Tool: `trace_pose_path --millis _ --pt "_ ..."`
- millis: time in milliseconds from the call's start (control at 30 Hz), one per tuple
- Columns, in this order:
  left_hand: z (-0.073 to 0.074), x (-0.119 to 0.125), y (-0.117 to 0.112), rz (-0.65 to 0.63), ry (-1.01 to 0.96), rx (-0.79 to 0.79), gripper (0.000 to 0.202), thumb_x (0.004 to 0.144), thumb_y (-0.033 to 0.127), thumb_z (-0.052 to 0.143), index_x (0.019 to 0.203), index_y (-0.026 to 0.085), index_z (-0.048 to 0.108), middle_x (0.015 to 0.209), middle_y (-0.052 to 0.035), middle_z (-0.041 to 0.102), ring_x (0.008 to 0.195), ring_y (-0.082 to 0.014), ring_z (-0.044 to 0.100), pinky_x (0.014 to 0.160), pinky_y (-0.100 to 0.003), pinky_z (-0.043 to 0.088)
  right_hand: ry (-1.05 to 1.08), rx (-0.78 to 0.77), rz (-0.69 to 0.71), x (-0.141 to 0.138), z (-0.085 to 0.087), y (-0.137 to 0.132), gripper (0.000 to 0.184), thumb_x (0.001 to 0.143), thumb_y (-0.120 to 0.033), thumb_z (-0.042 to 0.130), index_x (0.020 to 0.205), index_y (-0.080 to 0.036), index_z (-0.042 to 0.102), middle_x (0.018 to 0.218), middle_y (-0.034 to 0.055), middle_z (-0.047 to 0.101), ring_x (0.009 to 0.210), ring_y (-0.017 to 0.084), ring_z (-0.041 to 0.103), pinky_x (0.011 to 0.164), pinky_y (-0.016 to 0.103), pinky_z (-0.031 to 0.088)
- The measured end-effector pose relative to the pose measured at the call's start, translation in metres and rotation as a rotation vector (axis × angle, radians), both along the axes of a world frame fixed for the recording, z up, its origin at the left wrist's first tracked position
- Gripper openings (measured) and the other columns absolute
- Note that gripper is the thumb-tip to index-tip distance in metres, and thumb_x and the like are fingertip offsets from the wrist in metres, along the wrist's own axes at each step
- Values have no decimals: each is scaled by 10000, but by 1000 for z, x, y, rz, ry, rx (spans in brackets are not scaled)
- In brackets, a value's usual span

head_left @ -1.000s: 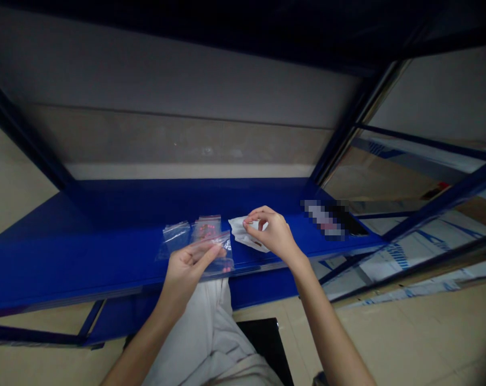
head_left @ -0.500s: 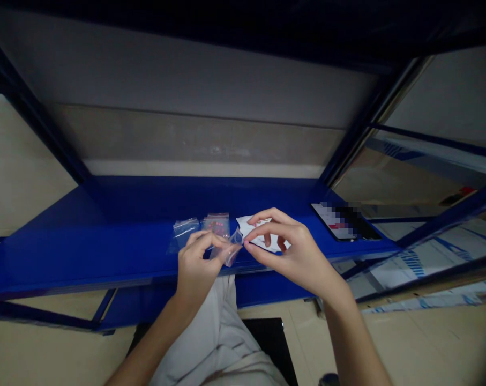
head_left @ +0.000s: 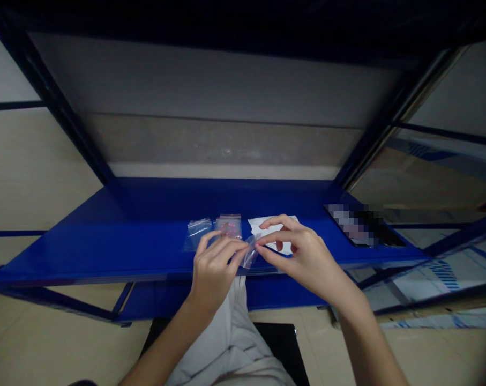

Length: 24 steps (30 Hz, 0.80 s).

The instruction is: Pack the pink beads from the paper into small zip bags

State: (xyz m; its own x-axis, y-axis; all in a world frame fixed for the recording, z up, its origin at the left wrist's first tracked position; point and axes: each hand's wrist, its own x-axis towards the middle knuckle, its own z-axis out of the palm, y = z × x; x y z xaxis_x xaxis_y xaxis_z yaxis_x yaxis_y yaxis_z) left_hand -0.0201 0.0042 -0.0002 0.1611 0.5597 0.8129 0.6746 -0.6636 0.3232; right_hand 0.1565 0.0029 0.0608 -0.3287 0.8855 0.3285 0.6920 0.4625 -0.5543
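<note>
Between my hands is a small clear plastic zip bag [head_left: 249, 253], its contents too small to tell. My left hand [head_left: 214, 271] grips one side of it, and the thumb and forefinger of my right hand [head_left: 305, 260] pinch the other side. A crumpled white paper [head_left: 273, 225] lies just behind my right fingers, partly hidden by them. To the left of it, on the blue metal shelf [head_left: 106, 246], lie a clear zip bag [head_left: 196, 234] and a clear zip bag with pink contents [head_left: 229, 226].
A phone [head_left: 363, 225], partly blurred out, lies at the shelf's right end. Dark blue rack uprights [head_left: 391, 107] stand on both sides, with a grey wall behind. Below the shelf are my light trousers [head_left: 226, 338], a black seat [head_left: 283, 348] and a tiled floor [head_left: 427, 343].
My hands have drawn together over the shelf, and my right hand has moved from the white paper onto the small bag. The view has shifted slightly.
</note>
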Motion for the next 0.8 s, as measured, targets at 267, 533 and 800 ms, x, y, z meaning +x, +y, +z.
trace_pose_path --millis 267,533,800 --pt "10 1 10 -46 120 92 125 856 117 544 889 168 653 849 -16 742 767 -149 680 903 -365 396 128 18 -38 -9 -13 10 113 781 -238 639 805 -242 749 1025 38 654 698 129 619 588 257 477" --pt "14 9 26 -141 97 78 199 860 127 542 1001 186 669 984 -46 735 885 -169 676 922 -378 415 167 111 -39 -2 -22 19 161 831 -229 591 885 -260 740 1129 50 637 992 195 609 754 297 504" --pt "22 6 32 -314 -658 -771 174 781 311 641 811 164 729 838 -58 751 784 -211 698 663 -286 529 192 66 -3 8 -10 17 216 875 -338 531 919 -242 720 1145 66 606 1009 194 596 721 267 507"
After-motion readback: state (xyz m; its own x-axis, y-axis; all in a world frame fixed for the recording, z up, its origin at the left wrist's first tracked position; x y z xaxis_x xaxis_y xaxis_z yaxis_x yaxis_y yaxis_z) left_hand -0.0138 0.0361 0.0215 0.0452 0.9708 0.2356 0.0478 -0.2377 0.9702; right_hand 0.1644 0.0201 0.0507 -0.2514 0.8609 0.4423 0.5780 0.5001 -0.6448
